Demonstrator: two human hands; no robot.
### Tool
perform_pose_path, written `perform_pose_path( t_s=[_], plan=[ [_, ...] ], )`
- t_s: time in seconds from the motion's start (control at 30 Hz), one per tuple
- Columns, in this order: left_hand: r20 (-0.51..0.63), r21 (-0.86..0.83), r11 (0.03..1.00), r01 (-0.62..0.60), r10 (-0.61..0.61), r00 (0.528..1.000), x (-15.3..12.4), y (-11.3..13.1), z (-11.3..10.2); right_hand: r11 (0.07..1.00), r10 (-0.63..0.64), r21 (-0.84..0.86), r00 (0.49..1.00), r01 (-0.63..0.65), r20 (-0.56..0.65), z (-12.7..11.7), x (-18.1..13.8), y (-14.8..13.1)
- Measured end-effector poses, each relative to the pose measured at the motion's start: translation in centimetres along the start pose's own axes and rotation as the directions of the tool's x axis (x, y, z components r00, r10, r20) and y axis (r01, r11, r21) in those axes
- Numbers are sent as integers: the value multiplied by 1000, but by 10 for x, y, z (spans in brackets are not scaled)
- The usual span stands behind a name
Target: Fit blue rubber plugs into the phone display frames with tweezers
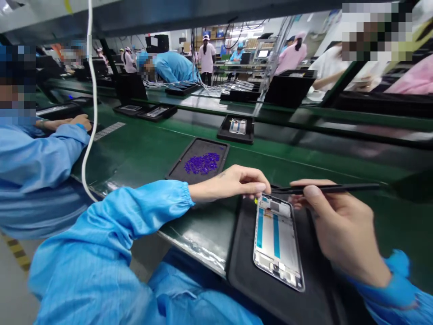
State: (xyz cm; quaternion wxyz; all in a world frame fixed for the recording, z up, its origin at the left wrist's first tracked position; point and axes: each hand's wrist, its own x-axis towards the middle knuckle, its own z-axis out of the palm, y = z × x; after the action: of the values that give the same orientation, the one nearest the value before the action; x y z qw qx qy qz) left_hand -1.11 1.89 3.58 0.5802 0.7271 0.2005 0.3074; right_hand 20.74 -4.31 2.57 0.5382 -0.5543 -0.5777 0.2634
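Observation:
A silver phone frame with two blue strips lies at a slant on a black tray right in front of me. My left hand is closed at its top left corner, thumb and fingers drawn together; whatever they pinch is too small or hidden to name. Black tweezers are gripped in my right hand, pointing left, their tips beside my left fingertips above the frame's top edge. A small yellow-green bit shows under my left fingers.
Beyond my left hand, a black tray holds many small purple pieces. Further back, another tray carries a phone frame. A white cable hangs at left, near a co-worker's blue sleeve. A dark shelf beam crosses overhead.

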Motion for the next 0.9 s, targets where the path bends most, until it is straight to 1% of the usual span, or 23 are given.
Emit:
perform_pose_path(
  t_s=[0.03,0.1,0.13,0.2,0.3,0.4,0.63,0.9],
  plan=[
    [-8,-137,990,45,-47,999,2,-2,6,999,3,38,1000,-4,5,0,-2,2],
    [-29,-356,926,129,-148,989,2,-9,14,995,25,93,999,-27,25,-3,-7,9],
    [-32,-431,888,162,-194,980,1,-13,15,994,38,105,999,-42,39,-5,-9,13],
    [-33,-515,833,201,-254,967,-3,-21,14,992,63,105,996,-70,66,-7,-12,21],
    [-37,-550,807,214,-280,959,-6,-29,11,990,90,101,993,-98,76,-8,-13,26],
    [-49,-562,799,211,-288,956,-6,-32,11,991,97,90,993,-102,66,-7,-13,26],
    [-61,-573,798,186,-268,962,-8,-31,11,985,118,115,990,-126,75,-8,-14,28],
    [-75,-593,775,219,-323,943,-7,-30,13,986,99,125,991,-110,85,-8,-13,26]
  ],
)
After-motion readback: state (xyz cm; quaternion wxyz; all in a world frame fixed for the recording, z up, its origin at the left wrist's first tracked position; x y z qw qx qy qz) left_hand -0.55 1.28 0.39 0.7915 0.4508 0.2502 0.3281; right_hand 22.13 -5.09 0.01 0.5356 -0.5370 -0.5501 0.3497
